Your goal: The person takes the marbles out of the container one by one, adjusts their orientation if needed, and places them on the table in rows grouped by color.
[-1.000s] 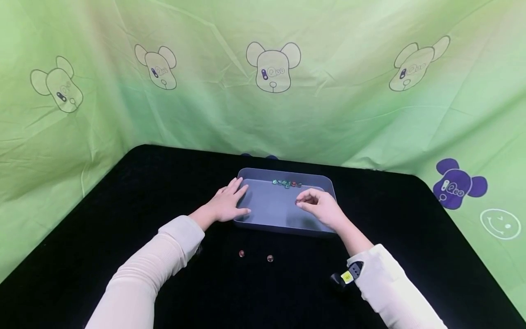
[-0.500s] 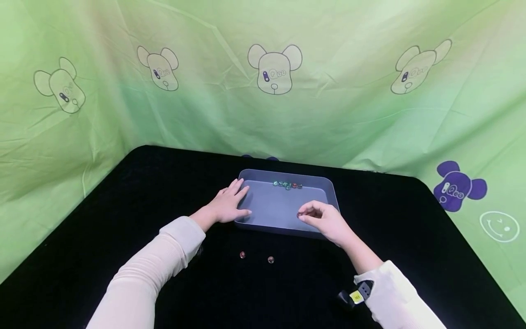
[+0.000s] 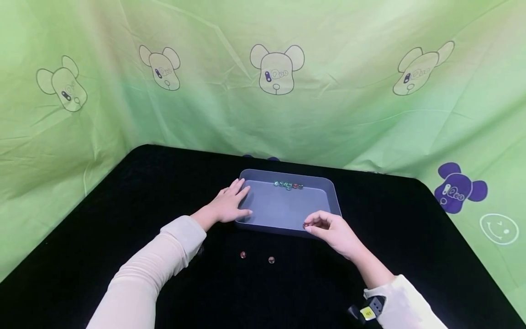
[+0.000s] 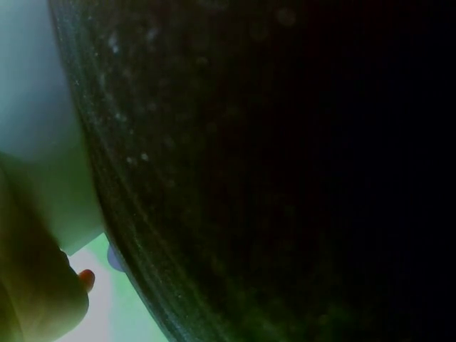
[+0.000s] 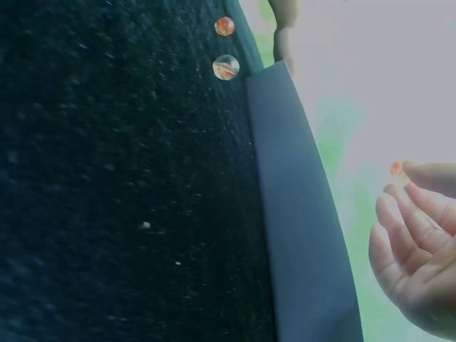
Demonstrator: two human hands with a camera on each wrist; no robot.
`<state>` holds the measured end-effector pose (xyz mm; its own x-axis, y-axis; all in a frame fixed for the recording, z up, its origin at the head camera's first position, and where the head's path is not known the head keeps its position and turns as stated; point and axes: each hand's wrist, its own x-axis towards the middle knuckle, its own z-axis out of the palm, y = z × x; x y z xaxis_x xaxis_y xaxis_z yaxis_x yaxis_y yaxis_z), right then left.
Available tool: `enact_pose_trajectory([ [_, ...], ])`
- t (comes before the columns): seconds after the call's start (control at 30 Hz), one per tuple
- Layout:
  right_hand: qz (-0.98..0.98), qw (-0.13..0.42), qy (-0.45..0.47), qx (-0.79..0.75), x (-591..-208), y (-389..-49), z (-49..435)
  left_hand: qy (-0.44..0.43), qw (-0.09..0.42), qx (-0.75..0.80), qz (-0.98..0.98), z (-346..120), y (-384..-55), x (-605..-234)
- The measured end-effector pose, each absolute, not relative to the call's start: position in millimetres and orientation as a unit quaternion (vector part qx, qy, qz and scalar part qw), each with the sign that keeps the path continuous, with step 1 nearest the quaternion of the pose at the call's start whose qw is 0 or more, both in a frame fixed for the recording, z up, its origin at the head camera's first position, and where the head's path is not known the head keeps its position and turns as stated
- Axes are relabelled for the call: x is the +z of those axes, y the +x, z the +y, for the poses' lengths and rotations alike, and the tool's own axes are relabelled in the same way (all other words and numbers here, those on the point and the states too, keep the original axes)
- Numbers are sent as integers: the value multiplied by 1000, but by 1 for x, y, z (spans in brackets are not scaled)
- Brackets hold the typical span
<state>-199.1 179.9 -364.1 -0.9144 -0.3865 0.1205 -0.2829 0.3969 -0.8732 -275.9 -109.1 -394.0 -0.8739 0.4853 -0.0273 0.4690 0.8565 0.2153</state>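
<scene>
My right hand [image 3: 333,230] pinches a red-tinted glass marble [image 5: 397,169] between thumb and fingertips, over the near right rim of the grey tray [image 3: 273,205]. In the right wrist view the hand shows beyond the tray's outer wall. My left hand [image 3: 223,204] rests at the tray's left edge with fingers spread, thumb reaching over the near corner. Inside the tray, along its far wall, lies a row of green marbles [image 3: 285,184] with a red marble [image 3: 295,186] among them. Two clear marbles with red swirls, a left marble [image 3: 243,255] and a right marble [image 3: 271,260], lie in front of the tray.
A black cloth [image 3: 185,183] covers the table under everything. Behind and beside it hangs a green curtain [image 3: 213,114] printed with bear heads. A small camera with a yellow label [image 3: 367,313] sits on my right wrist. The left wrist view is mostly dark cloth.
My right hand has moved from above the middle of the tray toward its near right rim, carrying the marble. The left hand and the loose marbles stay put.
</scene>
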Motion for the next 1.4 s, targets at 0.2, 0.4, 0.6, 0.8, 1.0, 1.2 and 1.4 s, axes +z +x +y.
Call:
enact_pose_trajectory([
  [0.2,828,59,-209,-517,-368,-191,180,243,44,96,964,-108,-275,-393],
  [0.4,828,71,-214,-514,-373,-184,179,243,45,97,964,-108,-276,-394],
  [0.6,825,83,-223,-512,-376,-180,180,245,47,101,963,-109,-275,-395],
  [0.8,820,90,-233,-515,-379,-177,180,250,46,118,960,-110,-273,-392],
  [1.0,823,89,-243,-505,-383,-175,181,247,51,122,960,-109,-275,-393],
  [1.2,829,95,-245,-494,-388,-173,182,253,46,119,959,-111,-278,-397],
  [1.4,831,112,-242,-488,-391,-170,180,243,47,96,964,-109,-277,-395],
])
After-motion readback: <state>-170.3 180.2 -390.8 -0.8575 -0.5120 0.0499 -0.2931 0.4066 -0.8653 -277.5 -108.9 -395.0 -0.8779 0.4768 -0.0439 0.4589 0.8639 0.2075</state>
